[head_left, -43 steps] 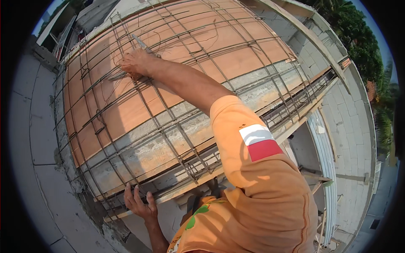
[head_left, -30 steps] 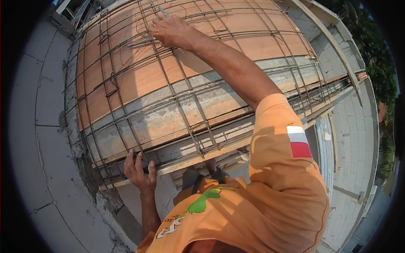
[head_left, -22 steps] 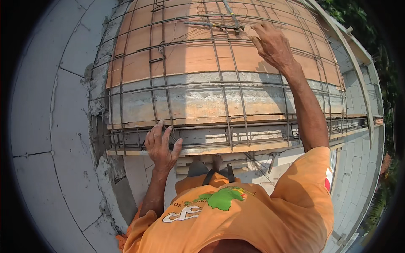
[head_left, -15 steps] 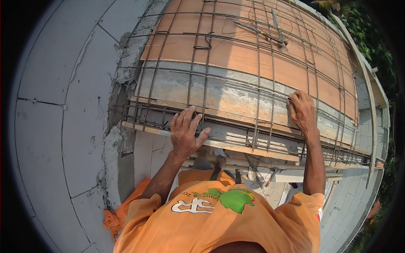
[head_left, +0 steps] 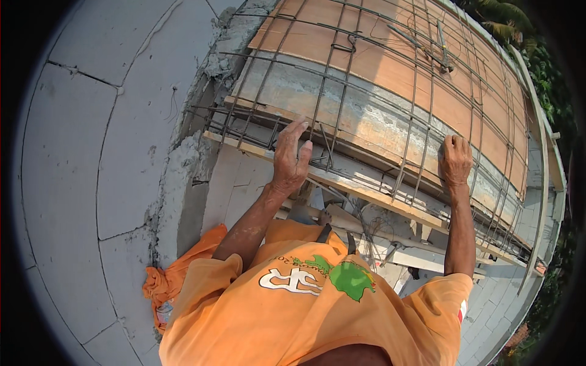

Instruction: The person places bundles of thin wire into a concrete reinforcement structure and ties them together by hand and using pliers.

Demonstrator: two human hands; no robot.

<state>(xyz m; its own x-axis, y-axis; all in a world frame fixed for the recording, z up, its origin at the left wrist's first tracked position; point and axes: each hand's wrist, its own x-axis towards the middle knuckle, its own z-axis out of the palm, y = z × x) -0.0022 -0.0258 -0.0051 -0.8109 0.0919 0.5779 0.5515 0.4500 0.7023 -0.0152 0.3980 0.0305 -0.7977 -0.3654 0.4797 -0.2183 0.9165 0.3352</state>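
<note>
My left hand [head_left: 291, 160] rests at the wooden edge board [head_left: 354, 181] of a formwork trough. Its fingers are stretched out, the thumb is apart, and it lies beside an upright steel rebar [head_left: 326, 79]. My right hand [head_left: 456, 162] is farther right, its fingers curled over a long horizontal rebar [head_left: 384, 96] of the mesh. What lies under its fingertips is partly hidden. Pincers [head_left: 447, 66] with spread handles lie on the mesh, beyond both hands.
Orange-brown plywood [head_left: 372, 58] lies under the mesh, bordered by a grey concrete-stained strip [head_left: 354, 116]. A grey block wall [head_left: 146, 134] with a rough mortar edge stands at left. Orange cloth [head_left: 183, 268] hangs beside me. Poles and boards show below the trough.
My view has turned, so the mesh sits farther right and tilts more. My left hand's fingers have straightened. The right hand has curled more tightly at the horizontal rebar.
</note>
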